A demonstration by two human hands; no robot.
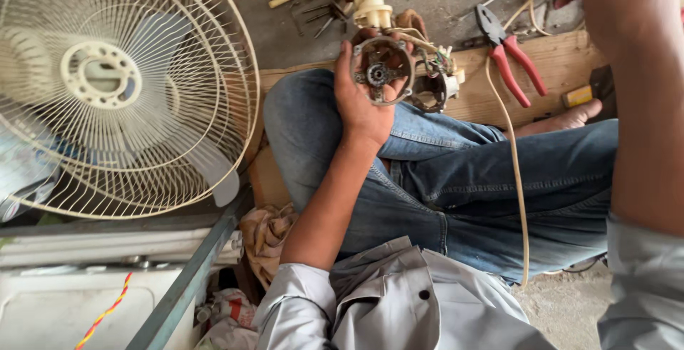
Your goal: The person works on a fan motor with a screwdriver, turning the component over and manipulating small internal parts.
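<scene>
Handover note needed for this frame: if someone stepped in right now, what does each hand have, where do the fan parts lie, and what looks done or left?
Left hand: closed around a round grey metal motor end cover, held over the knee in blue jeans.
Right hand: raised to the top right edge, only the forearm shows; grip cannot be told.
Parts: the motor body with coloured wires sits just behind the cover; red-handled pliers lie on the wooden board; the cream wire fan guard stands at the left.
Done: motor is apart from the fan.
Left: motor remains open, unassembled.
</scene>
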